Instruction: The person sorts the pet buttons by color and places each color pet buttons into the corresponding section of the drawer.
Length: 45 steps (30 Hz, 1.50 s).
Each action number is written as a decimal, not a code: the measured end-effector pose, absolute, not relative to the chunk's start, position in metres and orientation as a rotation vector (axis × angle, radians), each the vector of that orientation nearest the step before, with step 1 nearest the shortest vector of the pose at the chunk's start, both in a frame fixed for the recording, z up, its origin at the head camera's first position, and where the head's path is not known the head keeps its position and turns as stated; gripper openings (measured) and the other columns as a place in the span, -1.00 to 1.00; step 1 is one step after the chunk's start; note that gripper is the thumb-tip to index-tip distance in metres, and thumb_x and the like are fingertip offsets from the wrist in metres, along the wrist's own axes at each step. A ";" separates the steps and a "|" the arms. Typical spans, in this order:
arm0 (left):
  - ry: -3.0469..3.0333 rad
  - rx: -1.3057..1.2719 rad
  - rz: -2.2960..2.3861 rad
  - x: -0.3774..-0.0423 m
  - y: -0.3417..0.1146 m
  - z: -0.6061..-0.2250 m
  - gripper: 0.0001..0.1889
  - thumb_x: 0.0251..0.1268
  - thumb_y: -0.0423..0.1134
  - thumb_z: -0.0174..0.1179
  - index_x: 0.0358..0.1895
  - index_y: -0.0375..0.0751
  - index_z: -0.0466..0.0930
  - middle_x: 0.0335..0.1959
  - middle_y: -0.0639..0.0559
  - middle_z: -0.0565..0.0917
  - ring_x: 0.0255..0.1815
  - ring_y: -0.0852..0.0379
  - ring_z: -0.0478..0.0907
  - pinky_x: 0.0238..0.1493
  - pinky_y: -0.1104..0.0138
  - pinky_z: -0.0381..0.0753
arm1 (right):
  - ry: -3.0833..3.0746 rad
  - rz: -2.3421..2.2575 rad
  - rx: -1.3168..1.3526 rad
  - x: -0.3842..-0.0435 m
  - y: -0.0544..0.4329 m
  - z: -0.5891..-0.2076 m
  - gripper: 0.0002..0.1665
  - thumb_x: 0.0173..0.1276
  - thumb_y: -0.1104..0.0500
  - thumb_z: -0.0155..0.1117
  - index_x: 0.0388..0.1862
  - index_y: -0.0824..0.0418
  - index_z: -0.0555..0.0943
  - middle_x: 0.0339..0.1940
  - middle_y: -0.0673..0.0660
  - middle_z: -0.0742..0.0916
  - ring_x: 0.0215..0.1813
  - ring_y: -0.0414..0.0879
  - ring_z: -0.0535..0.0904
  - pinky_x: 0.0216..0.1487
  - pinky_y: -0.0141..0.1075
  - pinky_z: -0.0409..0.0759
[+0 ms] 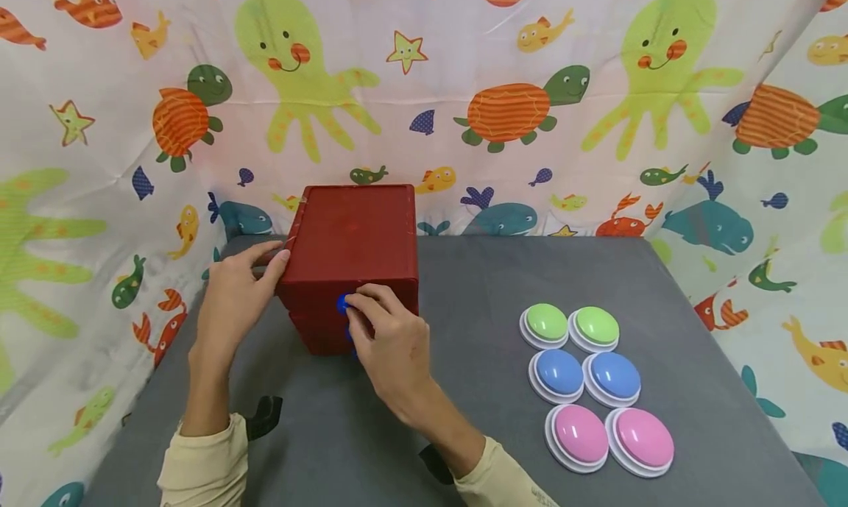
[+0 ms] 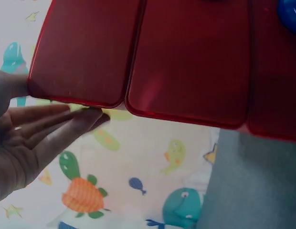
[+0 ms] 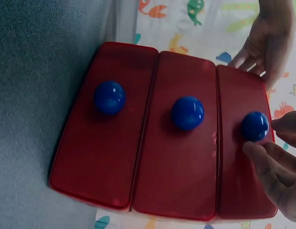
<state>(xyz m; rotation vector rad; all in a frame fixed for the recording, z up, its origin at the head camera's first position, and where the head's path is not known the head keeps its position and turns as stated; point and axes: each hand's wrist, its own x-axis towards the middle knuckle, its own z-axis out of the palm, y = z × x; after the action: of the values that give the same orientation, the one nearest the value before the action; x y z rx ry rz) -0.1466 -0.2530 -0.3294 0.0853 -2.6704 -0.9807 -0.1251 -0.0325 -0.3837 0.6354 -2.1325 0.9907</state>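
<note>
Pinching the top blue knob [image 3: 254, 125] between narrowed fingertips [image 3: 253, 150], the right hand [image 1: 396, 345] was nearest the front of the red box [image 1: 354, 231], which stretched away beyond that grip; the left hand [image 1: 232, 293], off to its left, touched the box's side with extended fingers.

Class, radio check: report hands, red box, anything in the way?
Left hand against left side of red box. Right hand appears to pinch top blue knob. Six buttons to the right, clear of it.
</note>
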 end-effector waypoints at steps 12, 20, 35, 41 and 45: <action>-2.773 -0.003 -1.484 -0.153 -0.280 -0.330 -0.33 0.56 0.20 0.10 0.38 -0.32 0.57 0.22 -0.36 0.72 0.02 -0.02 0.82 0.03 0.24 0.81 | -2.198 0.810 0.555 -0.122 -0.056 -0.391 -0.66 0.27 0.13 0.60 0.01 0.13 0.80 -0.05 0.08 0.69 -0.12 -0.10 0.68 -0.26 -0.33 0.80; -2.716 0.014 -1.660 -0.153 -0.281 -0.331 -0.37 0.56 0.12 0.16 0.36 -0.38 0.57 0.24 -0.38 0.69 -0.10 0.37 0.79 0.00 0.36 0.81 | -2.155 0.720 0.600 -0.121 -0.059 -0.391 -0.81 0.24 0.27 0.54 -0.17 0.21 0.76 -0.19 0.17 0.64 -0.25 -0.06 0.59 -0.31 -0.40 0.73; -2.744 0.055 -1.575 -0.152 -0.280 -0.331 -0.35 0.57 0.17 0.11 0.39 -0.33 0.56 0.29 -0.39 0.66 0.14 -0.14 0.76 0.15 0.03 0.72 | -2.063 0.594 0.651 -0.074 -0.048 -0.389 -0.73 -0.01 0.26 0.63 -0.29 0.18 0.77 -0.33 0.13 0.65 -0.38 -0.14 0.58 -0.36 -0.43 0.70; -2.748 0.052 -1.566 -0.151 -0.275 -0.330 -0.35 0.58 0.16 0.10 0.41 -0.31 0.54 0.29 -0.38 0.66 0.20 -0.25 0.71 0.17 -0.06 0.71 | -2.071 0.582 0.656 -0.060 -0.043 -0.389 -0.68 -0.06 0.24 0.65 -0.26 0.18 0.77 -0.34 0.13 0.65 -0.39 -0.15 0.56 -0.37 -0.43 0.69; -2.743 0.024 -1.570 -0.150 -0.275 -0.331 -0.36 0.59 0.15 0.09 0.43 -0.31 0.53 0.30 -0.38 0.66 0.21 -0.25 0.70 0.19 -0.11 0.69 | -2.066 0.582 0.651 -0.055 -0.042 -0.390 -0.67 -0.07 0.25 0.63 -0.26 0.17 0.76 -0.34 0.12 0.65 -0.40 -0.16 0.56 -0.38 -0.43 0.67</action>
<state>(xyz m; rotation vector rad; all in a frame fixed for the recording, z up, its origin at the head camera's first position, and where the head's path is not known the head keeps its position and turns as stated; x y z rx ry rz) -0.1502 -0.2749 -0.3311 0.0243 -2.7429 -1.5698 -0.0554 -0.0424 -0.3903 0.6514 -2.0662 0.5822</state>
